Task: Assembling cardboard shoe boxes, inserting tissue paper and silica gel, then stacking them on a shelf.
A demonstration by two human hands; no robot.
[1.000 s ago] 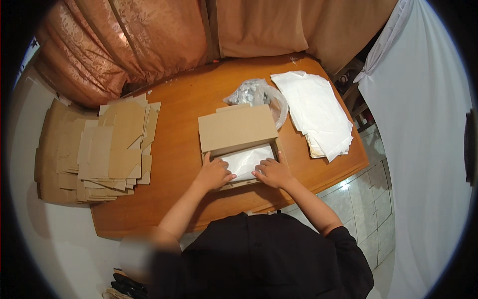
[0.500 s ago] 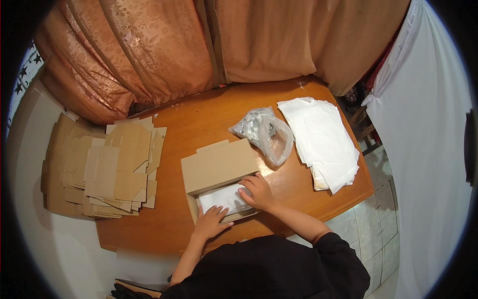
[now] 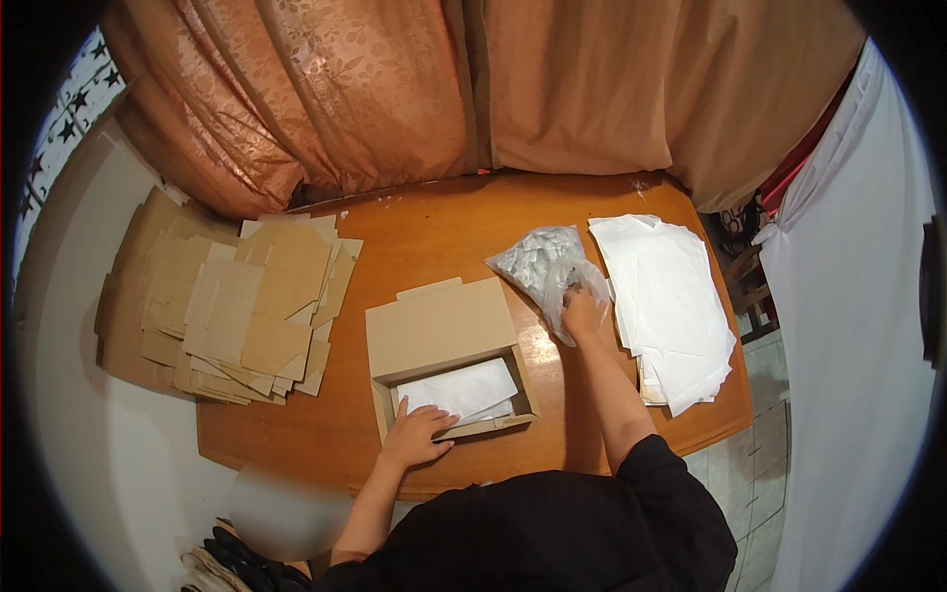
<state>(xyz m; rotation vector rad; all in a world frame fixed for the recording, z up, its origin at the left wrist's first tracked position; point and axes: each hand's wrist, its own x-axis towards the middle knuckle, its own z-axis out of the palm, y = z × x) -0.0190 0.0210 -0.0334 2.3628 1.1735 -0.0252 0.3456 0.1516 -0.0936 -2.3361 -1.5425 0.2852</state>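
Head view showed your left hand (image 3: 416, 436) over the near wall of the open, matte brown cardboard box (image 3: 439, 331), fingers spread by the smooth, folded white paper (image 3: 459, 387) inside. Your right hand (image 3: 584, 310), stretched forward, was at the mouth of the crinkled, translucent plastic bag (image 3: 538, 259); whether its fingers held anything could not be told.

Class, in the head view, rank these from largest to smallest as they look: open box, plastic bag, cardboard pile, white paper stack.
1. Cardboard pile
2. Open box and white paper stack: too alike to rank
3. Plastic bag, partly covered by the right hand
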